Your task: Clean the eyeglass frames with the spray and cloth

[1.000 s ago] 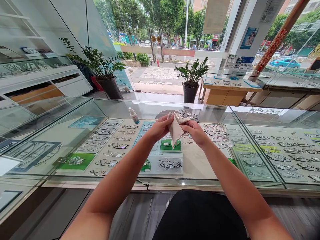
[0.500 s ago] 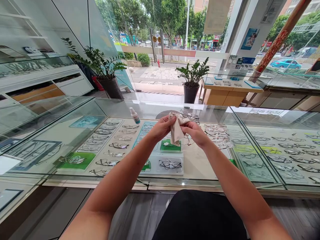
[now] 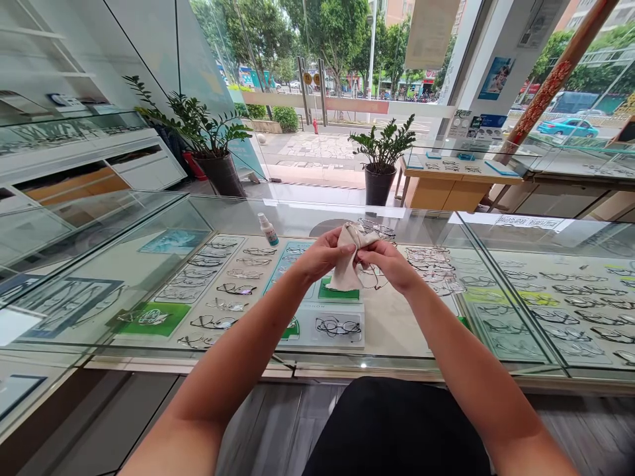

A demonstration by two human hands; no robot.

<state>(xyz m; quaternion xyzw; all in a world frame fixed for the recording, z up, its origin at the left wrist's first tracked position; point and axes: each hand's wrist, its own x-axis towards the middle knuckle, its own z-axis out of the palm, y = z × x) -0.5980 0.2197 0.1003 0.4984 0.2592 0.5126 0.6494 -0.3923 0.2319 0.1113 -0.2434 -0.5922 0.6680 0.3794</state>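
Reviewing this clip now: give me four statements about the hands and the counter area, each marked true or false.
1. The left hand and right hand both hold the beige, soft fabric cloth. True.
2. The white plastic spray bottle is in the right hand. False: it stands apart from both hands.
3. Black-framed eyeglasses lie on the white rectangular display tray. True.
4. The leafy green plant straight ahead has a white pot. False: the pot is dark.

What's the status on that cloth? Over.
Left grip: on pale cloth. Right grip: same cloth. Anything inside: unclear. Spray bottle apart, to the left.
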